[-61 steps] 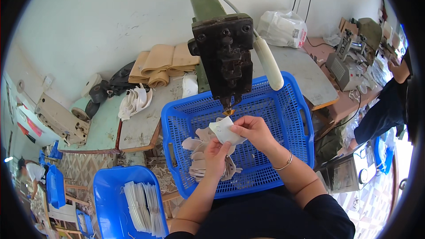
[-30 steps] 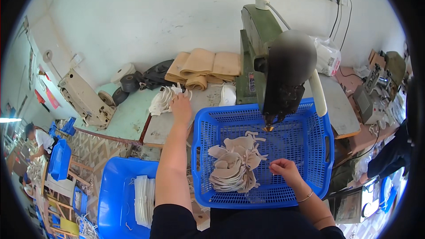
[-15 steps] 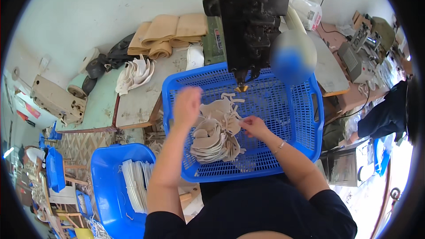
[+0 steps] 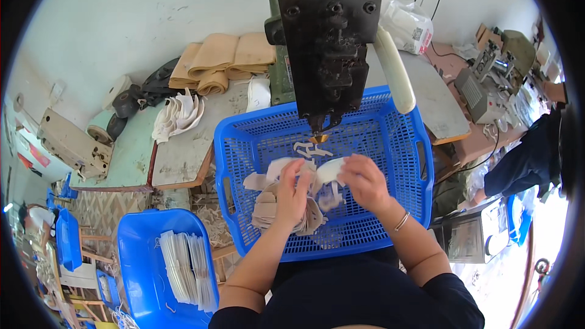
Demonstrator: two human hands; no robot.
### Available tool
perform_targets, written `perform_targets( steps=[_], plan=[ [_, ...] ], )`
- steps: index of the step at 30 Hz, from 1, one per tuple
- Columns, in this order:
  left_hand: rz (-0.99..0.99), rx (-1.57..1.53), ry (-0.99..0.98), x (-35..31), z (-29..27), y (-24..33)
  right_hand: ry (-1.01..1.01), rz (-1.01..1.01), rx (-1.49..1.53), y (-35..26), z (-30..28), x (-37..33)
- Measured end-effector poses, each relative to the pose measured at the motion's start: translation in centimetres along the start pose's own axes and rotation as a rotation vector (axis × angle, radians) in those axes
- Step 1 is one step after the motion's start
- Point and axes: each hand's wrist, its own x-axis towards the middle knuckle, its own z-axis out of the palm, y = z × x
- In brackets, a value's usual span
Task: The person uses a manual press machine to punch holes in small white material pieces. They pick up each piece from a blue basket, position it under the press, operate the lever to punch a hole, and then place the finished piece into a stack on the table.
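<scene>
Inside a blue slotted basket (image 4: 226, 146) lies a stack of cream curved fabric pieces (image 4: 265, 210), with thin strips of the same stuff behind it. Above the stack, my left hand (image 4: 292, 195) has its fingers bent at the edge of a pale fabric piece (image 4: 278, 166); the grip is partly hidden. To its right, my right hand (image 4: 367, 184) is closed on a white curved fabric piece (image 4: 329, 172), held over the basket between my two hands. A black machine head (image 4: 329, 49) with a brass tip (image 4: 318, 139) hangs just beyond my hands.
A white lever (image 4: 395, 73) slopes down right of the machine head. Folded tan cloth (image 4: 216, 55) and white pieces (image 4: 178, 116) lie on the left tables. A blue tub (image 4: 137, 256) with bundled white strips stands lower left. Another person's arm (image 4: 487, 190) shows at the right.
My left hand has come down and right onto the fabric stack. My right hand has moved slightly right, raising a white piece. A blurred blue-and-white shape near the lever is gone.
</scene>
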Motion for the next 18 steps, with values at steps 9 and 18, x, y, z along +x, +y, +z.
perform_targets(
  steps=[9,18],
  plan=[
    [-0.485,-0.781,-0.180,1.1,0.4,-2.0,-0.251,-0.162,0.108,-3.9,-1.0,-3.3],
    [-0.265,-0.665,-0.298,0.2,0.6,5.0,-0.296,1.066,0.835,-2.6,-1.2,0.3]
  ],
)
